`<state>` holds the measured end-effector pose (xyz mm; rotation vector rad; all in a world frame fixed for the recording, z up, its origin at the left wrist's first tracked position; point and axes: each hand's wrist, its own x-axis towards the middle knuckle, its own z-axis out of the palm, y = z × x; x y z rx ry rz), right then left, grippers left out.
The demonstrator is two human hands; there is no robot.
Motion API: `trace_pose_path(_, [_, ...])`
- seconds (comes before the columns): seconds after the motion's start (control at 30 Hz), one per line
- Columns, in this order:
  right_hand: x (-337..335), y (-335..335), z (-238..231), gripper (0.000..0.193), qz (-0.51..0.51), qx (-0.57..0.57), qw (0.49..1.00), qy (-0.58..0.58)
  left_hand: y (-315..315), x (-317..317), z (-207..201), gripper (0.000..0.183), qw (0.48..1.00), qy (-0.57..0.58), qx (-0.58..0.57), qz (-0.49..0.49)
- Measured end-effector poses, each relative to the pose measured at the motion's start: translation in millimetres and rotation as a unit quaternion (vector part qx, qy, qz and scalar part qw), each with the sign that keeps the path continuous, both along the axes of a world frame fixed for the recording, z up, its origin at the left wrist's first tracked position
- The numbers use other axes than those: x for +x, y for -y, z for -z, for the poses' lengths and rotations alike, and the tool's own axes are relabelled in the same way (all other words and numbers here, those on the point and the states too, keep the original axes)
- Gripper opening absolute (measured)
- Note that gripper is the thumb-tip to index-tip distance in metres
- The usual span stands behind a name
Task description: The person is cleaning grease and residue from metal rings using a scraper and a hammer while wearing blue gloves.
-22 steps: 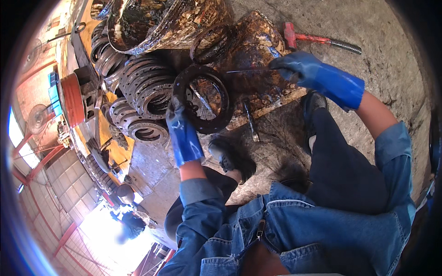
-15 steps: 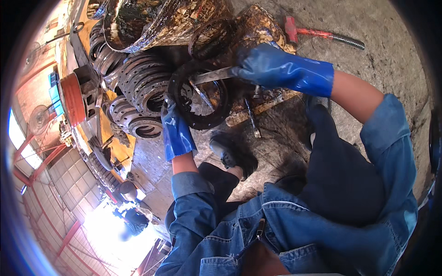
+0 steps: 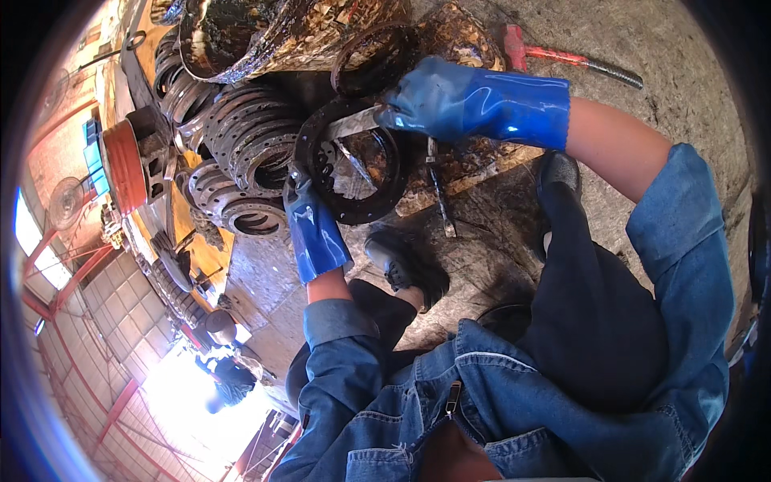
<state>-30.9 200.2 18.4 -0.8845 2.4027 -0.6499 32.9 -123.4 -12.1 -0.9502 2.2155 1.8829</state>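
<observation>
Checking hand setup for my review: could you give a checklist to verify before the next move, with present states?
1. Grip of left hand on dark flat metal ring: ok, at its lower-left side.
2. Grip of right hand on flat grey metal blade: ok, closed around its right end.
3. Blade touching ring: cannot tell; it overlaps the upper rim in view.
4. Both hands covered: ok, glossy blue gloves.
5. Red-headed hammer with black-ended handle apart from both hands: ok.
</observation>
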Motion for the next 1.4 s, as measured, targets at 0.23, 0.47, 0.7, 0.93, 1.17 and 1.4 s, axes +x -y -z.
trace_pose_path(0.23, [7,-12,74,0.043,0.025,0.004,1.000,0.001,0,4,0,0.047,1.000,-0.003,-0.014,0.005])
trace_pose_path(0.47, [29,-16,74,0.039,0.094,-0.078,0.976,0.180,-3,2,3,0.047,1.000,-0.011,-0.021,0.013])
trace_pose_path(0.7, [47,-7,80,0.025,0.247,-0.047,0.926,0.281,-5,8,-1,0.047,0.999,-0.012,-0.029,0.014])
trace_pose_path(0.93, [65,3,59,0.038,0.253,0.003,0.916,0.312,-3,18,-7,0.048,0.999,-0.008,-0.045,0.008])
trace_pose_path(1.17, [80,19,70,0.036,0.366,0.003,0.820,0.439,-9,15,-11,0.048,0.998,-0.013,-0.059,0.020])
trace_pose_path(1.4, [98,20,89,0.036,0.205,-0.274,0.853,0.395,-11,18,-11,0.048,0.997,-0.016,-0.071,0.023])
